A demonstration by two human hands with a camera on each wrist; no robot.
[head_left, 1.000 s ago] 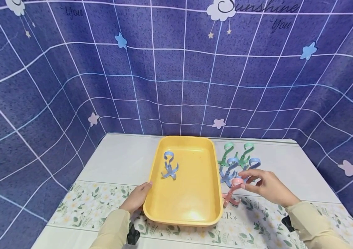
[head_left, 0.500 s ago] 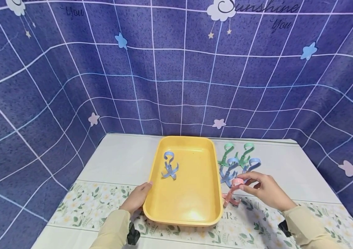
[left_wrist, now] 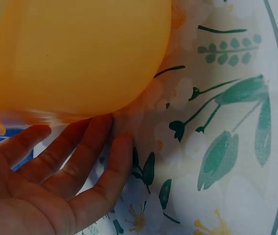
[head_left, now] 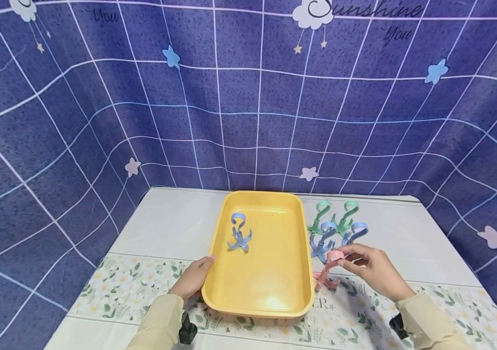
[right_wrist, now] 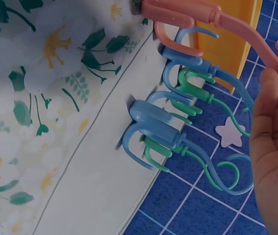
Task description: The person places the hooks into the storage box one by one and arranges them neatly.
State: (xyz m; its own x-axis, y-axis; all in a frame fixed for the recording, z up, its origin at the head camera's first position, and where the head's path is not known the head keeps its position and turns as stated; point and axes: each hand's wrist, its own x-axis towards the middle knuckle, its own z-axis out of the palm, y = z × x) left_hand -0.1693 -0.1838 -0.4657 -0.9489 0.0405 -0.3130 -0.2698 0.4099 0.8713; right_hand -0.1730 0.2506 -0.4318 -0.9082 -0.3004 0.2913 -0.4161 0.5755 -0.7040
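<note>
My left hand holds the left side of a yellow tray, the thumb at the rim. In the left wrist view the fingers reach against the tray's outer wall from below. Just right of the tray, a pink claw-footed hook stands on the table. My right hand pinches its curled top between thumb and fingers. Inside the tray, toward the left wall, stands one blue hook of the same shape. The right wrist view shows the pink hook's claws close to the tray.
Beyond the pink hook, two blue hooks and two green hooks stand bunched along the tray's right side. A white tablecloth with a floral band covers the table. A blue grid-patterned curtain hangs behind and at both sides.
My right hand has shifted slightly left and down, its fingers closing on the pink hook's top. The pink hook, the tray and my left hand have stayed in place.
</note>
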